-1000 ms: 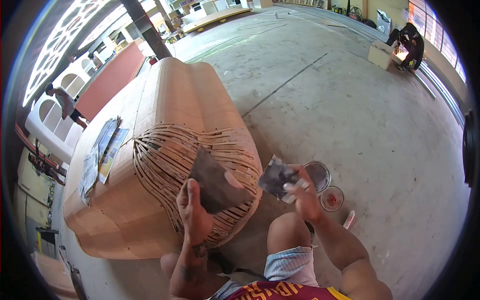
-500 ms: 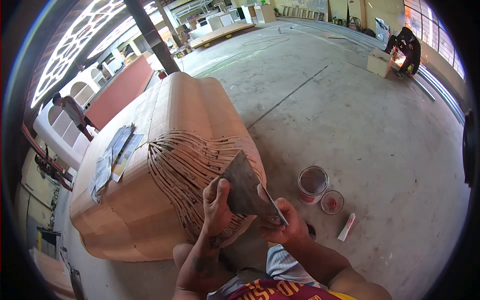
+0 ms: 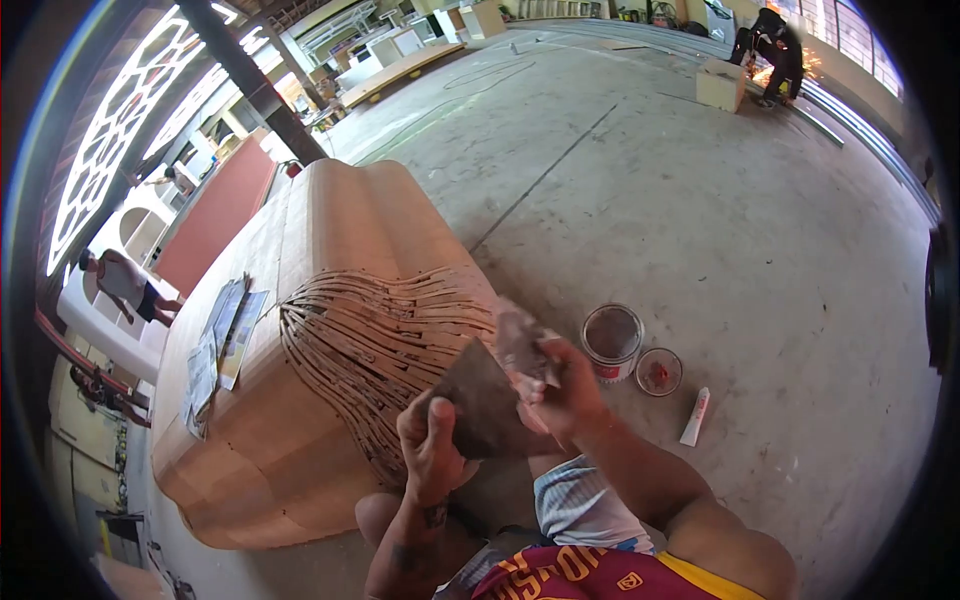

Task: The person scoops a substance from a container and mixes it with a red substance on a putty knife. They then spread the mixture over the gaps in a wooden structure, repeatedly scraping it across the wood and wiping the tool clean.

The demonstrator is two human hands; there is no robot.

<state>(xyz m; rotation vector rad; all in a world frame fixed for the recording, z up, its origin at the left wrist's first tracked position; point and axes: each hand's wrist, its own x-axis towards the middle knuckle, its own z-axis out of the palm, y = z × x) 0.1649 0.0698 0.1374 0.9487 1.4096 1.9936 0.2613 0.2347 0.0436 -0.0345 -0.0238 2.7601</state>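
Note:
My left hand [image 3: 430, 455] grips a dark, flat, squarish plate [image 3: 488, 408] by its near-left side, thumb on top. In my right hand [image 3: 572, 392] is a flat scraper [image 3: 520, 345], tilted up and blurred by motion, over the plate's right edge. Just beyond both lies a large curved wooden piece [image 3: 250, 440], faced with thin tan sheet. Long wavy strips [image 3: 370, 320] with dark gaps fan across its near end. On the floor to the right stand an open can [image 3: 612, 335] of brownish paste, a round lid [image 3: 658, 372] with a red blob, and a white tube [image 3: 695, 417].
Folded newspaper [image 3: 215, 345] lies on top of the wooden piece. Near a white arched shelf unit, a person [image 3: 125, 285] stands at the left. Another person [image 3: 772, 58] crouches among sparks at the far right, beside a pale box [image 3: 720, 85]. A dark post [image 3: 255, 85] rises behind.
My right hand has lifted the scraper from the plate's right edge and turned it upward. The plate now lies flatter. My view has shifted slightly, and the person at left has changed posture.

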